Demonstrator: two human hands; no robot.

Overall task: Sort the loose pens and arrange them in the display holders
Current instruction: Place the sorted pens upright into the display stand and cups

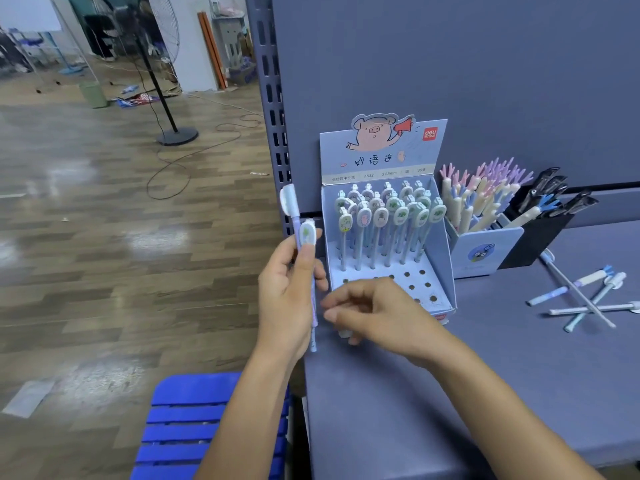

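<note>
- The blue-grey shelf (450, 393) carries the pig display box (381, 161), which stands near its left edge against the upright back panel (485, 64).
- A wood-pattern floor (104, 237) spreads out left of the box. A fan stand (177, 136) with trailing cables is far off on it, up and to the left.
- A blue slatted stool (194, 427) sits on the floor below and left of the box, beside the shelf's edge.
- The box's rear rows are filled with upright pens with oval toppers. Several holes in its front rows are bare.
- A light-blue holder (485, 251) touches the box's right side and is crowded with antler-topped pens. A black holder (543, 237) stands just beyond it with dark pens and one pale one.
- The left hand (284, 299) is just left of the box, off the shelf edge. Its fingers and thumb are wrapped round the held pens (297, 220), two of them, upright with caps up.
- The right hand (381, 317) hovers over the box's front rows. Its fingers are loosely curled toward the left hand and nothing shows in them. The two hands are close but not touching.
- The loose pens (585, 299) lie crossed in a small pile on the shelf, well to the right of the box.
</note>
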